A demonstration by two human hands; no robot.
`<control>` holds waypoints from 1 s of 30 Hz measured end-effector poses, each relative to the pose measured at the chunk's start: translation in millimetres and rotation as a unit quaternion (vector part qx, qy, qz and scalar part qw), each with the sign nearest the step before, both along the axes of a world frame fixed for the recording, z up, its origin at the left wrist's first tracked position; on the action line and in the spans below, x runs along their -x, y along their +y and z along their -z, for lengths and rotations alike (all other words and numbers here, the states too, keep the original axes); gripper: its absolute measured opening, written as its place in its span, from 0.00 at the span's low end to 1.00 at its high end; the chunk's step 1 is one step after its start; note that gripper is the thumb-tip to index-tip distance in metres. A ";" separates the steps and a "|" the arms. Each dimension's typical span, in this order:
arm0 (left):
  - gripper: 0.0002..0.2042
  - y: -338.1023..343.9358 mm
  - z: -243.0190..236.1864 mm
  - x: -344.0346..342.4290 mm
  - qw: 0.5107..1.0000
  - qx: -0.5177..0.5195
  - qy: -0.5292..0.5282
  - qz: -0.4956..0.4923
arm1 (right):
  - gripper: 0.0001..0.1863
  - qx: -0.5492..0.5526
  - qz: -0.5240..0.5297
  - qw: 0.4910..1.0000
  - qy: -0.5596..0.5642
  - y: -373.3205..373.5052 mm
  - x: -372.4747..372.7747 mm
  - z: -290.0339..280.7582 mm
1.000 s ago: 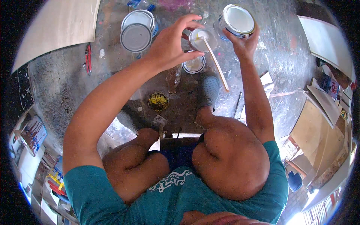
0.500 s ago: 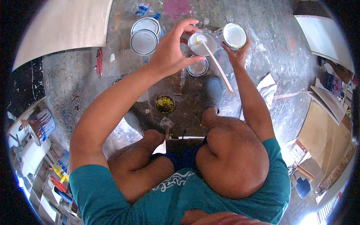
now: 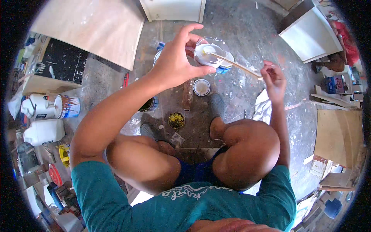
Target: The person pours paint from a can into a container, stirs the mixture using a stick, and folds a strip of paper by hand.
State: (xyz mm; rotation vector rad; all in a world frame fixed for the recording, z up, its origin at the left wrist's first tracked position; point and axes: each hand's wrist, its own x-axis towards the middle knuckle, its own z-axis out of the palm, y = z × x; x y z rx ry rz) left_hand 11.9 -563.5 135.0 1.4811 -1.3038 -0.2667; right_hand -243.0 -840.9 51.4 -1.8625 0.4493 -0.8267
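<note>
My left hand [image 3: 172, 58] is wrapped around a clear cup [image 3: 201, 58] of white paint with a trace of yellow, held up over the floor. A slim wooden stick [image 3: 239, 67] leans out of the cup to the right. My right hand [image 3: 274, 81] pinches the stick's outer end between its fingertips. Partly hidden behind the cup, a white-topped can [image 3: 225, 66] stands on the floor. Below the cup lies a round white lid [image 3: 201, 87], beside a brown block-like piece [image 3: 188, 96]. Nearer my feet is a round container with yellow paint [image 3: 176, 120].
A dark can [image 3: 150, 104] stands beneath my left forearm, and red-handled pliers [image 3: 126, 80] lie further left. Large pale panels [image 3: 92, 27] and a white cabinet-like box [image 3: 309, 34] stand around. Paint buckets [image 3: 67, 106] line the left. At far right is a person in red [image 3: 348, 42].
The can has left my right hand and stands on the floor behind the cup. My right hand has moved right and down to the stick's end. The view has shifted, showing more surroundings.
</note>
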 end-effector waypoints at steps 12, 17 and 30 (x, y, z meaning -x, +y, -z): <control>0.50 40.9 -62.8 70.7 0.998 -0.045 -0.023 -0.031 | 0.12 0.376 -0.280 0.882 0.050 120.3 -31.1 -228.7; 0.50 40.3 -42.1 56.7 0.997 -0.058 -0.031 -0.040 | 0.27 0.366 -0.287 0.883 0.059 124.8 -39.9 -198.9; 0.49 18.4 5.7 32.9 0.997 -0.028 -0.077 -0.005 | 0.06 0.388 -0.223 0.894 0.040 119.5 -64.1 -170.8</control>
